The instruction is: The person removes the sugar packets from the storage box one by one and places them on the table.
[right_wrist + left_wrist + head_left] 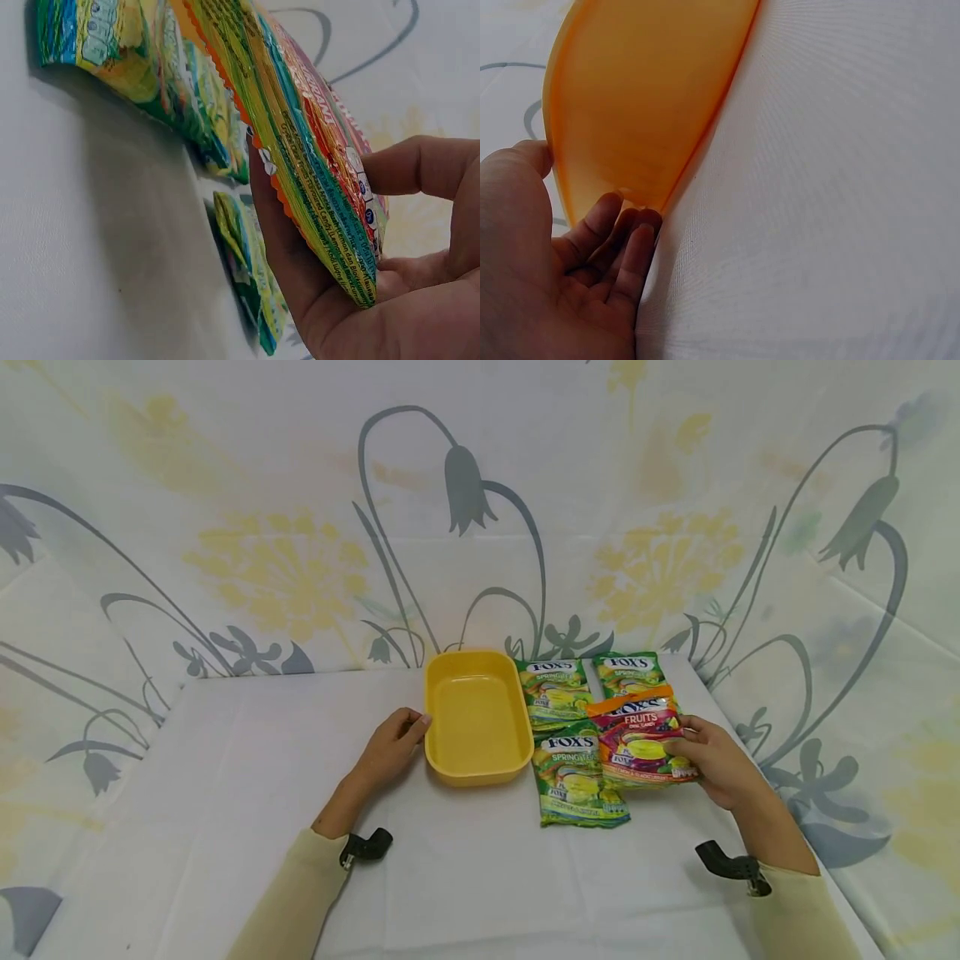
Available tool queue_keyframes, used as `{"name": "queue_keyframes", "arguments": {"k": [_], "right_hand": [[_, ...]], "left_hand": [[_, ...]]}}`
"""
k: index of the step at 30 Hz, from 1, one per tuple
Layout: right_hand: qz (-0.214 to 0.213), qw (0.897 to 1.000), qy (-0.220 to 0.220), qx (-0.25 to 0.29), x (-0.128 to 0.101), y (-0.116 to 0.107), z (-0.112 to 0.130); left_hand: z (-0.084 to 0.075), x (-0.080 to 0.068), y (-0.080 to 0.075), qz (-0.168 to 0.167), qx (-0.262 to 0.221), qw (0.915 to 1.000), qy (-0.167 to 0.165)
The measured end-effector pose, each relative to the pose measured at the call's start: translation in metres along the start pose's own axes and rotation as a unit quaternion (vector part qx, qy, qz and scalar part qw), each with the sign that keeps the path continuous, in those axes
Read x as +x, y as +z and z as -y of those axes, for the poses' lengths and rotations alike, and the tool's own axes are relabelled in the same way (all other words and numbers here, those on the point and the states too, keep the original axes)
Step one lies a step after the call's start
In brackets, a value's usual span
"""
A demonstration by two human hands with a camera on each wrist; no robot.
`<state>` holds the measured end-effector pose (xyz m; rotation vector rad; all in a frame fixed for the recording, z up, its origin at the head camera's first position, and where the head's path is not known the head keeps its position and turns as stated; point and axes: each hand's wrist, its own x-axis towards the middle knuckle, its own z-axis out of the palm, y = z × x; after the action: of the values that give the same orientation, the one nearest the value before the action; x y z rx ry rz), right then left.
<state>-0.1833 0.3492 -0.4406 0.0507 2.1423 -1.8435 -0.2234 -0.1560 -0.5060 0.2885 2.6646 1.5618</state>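
Note:
A yellow plastic tray (480, 776) sits on the white-covered table. At its left side, my left hand (386, 750) holds the edge; in the left wrist view the thumb touches the rim and the bent fingers meet the outer wall. My right hand (718, 764) grips a purple and orange Fox's Fruits candy bag (637, 739) by its right side, thumb on the front and fingers behind. The bag overlaps two green Fox's candy bags in the head view, the front one (573, 785) and the back right one (628, 670).
Another green Fox's bag (555, 692) lies right beside the tray at the back. A flower-printed cloth (480, 568) hangs behind the table. White cloth (225, 793) covers the tabletop.

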Motion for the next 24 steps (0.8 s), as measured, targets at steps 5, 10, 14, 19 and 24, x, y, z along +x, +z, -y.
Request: {"name": "queue_keyframes", "arguments": {"k": [5, 10, 14, 19, 24], "right_hand": [[0.021, 1.000, 0.016, -0.003, 0.003, -0.017, -0.010], [0.030, 0.999, 0.036, -0.006, 0.005, -0.030, -0.019], [0.032, 0.999, 0.041, -0.002, 0.004, -0.038, -0.024], [0.030, 0.998, 0.053, -0.008, 0.005, -0.045, -0.030], [0.036, 0.997, 0.067, -0.016, 0.007, -0.049, -0.036]], "left_hand": [[0.000, 0.001, 0.000, 0.000, 0.003, 1.0000, -0.003], [0.000, 0.001, 0.000, 0.000, 0.002, 1.0000, -0.006], [-0.001, 0.000, 0.000, 0.000, -0.001, 1.0000, -0.006], [-0.003, 0.000, -0.001, 0.001, -0.003, 1.0000, -0.008], [-0.004, -0.001, -0.001, 0.001, -0.003, 1.0000, -0.008]]}}
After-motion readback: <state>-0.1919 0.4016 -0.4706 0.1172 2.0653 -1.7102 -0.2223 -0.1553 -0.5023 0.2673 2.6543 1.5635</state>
